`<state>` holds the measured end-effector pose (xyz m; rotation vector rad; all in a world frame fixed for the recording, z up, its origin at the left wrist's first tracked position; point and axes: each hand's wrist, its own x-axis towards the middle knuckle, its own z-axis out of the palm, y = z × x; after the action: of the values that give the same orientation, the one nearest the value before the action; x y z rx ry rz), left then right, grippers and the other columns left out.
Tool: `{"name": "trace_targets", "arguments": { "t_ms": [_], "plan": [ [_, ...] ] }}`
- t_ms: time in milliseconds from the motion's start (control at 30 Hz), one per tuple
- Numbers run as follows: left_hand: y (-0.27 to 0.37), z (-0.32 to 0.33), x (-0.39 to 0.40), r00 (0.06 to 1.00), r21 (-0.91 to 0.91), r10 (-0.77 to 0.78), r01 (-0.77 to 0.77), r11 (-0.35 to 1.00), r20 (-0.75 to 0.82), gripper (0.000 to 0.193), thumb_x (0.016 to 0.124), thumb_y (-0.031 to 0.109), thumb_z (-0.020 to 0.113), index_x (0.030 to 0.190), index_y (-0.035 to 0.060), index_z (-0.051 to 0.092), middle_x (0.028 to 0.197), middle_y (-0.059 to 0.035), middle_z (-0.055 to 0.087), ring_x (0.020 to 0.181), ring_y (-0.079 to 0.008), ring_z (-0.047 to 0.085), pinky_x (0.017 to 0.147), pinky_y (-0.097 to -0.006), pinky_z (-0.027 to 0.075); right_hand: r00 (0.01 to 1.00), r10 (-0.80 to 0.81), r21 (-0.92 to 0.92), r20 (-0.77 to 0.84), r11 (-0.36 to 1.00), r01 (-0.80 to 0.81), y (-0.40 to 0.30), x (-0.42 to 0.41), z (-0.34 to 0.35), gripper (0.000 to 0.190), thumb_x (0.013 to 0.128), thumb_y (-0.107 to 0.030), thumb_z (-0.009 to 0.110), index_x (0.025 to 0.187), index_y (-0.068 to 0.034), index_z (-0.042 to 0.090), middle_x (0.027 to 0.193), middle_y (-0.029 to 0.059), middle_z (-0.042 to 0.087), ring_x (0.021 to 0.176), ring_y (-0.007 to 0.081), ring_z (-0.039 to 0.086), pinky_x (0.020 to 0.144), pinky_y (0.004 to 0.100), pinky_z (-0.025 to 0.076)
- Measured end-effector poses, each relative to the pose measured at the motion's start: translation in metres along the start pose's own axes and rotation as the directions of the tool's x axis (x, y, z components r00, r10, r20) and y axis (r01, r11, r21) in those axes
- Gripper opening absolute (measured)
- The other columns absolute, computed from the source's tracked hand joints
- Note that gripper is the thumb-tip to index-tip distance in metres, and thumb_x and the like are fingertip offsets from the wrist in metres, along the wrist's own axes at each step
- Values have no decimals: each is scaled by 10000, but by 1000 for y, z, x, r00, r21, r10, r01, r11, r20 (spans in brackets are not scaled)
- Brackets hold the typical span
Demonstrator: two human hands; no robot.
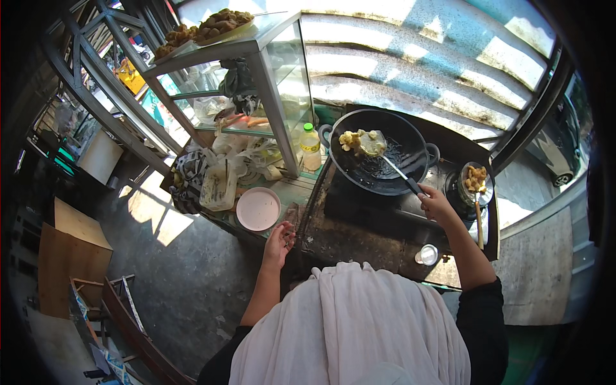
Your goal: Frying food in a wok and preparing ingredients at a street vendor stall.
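My right hand (435,204) grips the black handle of a metal spatula (394,167). Its blade lies inside a large black wok (349,172), against pale yellow fried pieces (351,140) at the wok's far left. Dark oil (392,150) shines in the bottom. My left hand (279,244) is empty, its fingers curled loosely apart, just below a pink round plate (258,209). To the left of that plate stands a plastic tub (219,187) with a utensil in it.
A glass display case (284,91) rises at the back left, with plates of fried food (216,26) on top. A bottle with a green cap (309,147) stands beside it. At right, a wooden-handled strainer (478,216) holds browned pieces (475,179). A clear cup (427,255) sits nearer me.
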<state>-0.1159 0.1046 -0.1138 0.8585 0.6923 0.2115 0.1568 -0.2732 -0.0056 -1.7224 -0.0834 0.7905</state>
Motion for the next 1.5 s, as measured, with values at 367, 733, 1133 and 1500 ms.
{"name": "trace_targets", "arguments": {
  "t_ms": [367, 733, 1133, 1500],
  "plan": [
    [0, 14, 3, 1000, -8, -11, 11, 1000, 7, 241, 930, 286, 514, 1127, 157, 565, 1070, 30, 589, 918, -134, 564, 763, -294, 423, 908, -415, -667, -55, 692, 276, 2, -17, 3, 485, 849, -128, 607, 1320, -97, 499, 909, 215, 650, 786, 259, 635, 758, 332, 465],
    [2, 13, 3, 1000, -25, -3, 3, 1000, 5, 230, 936, 286, 513, 1119, 158, 568, 1060, 32, 591, 910, -128, 568, 747, -287, 433, 850, -516, -919, -109, 377, 111, -18, -27, 13, 490, 858, -188, 578, 1337, -219, 483, 814, 198, 644, 753, 396, 617, 688, 468, 480],
    [6, 4, -4, 1000, -44, 6, -7, 999, -29, 236, 936, 276, 510, 1130, 149, 554, 1074, 22, 581, 899, -130, 564, 735, -281, 434, 886, -454, -920, -96, 381, 96, 5, -48, 1, 500, 843, -162, 577, 1332, -216, 486, 775, 224, 629, 755, 398, 615, 688, 479, 479],
    [5, 8, 4, 1000, -24, -7, 7, 1000, -5, 235, 937, 278, 507, 1133, 157, 553, 1067, 25, 578, 906, -131, 557, 750, -287, 425, 808, -543, -958, -230, 274, -88, 3, -48, -25, 513, 854, -153, 571, 1354, -172, 458, 767, 181, 647, 739, 365, 631, 681, 475, 489]
  ]
}}
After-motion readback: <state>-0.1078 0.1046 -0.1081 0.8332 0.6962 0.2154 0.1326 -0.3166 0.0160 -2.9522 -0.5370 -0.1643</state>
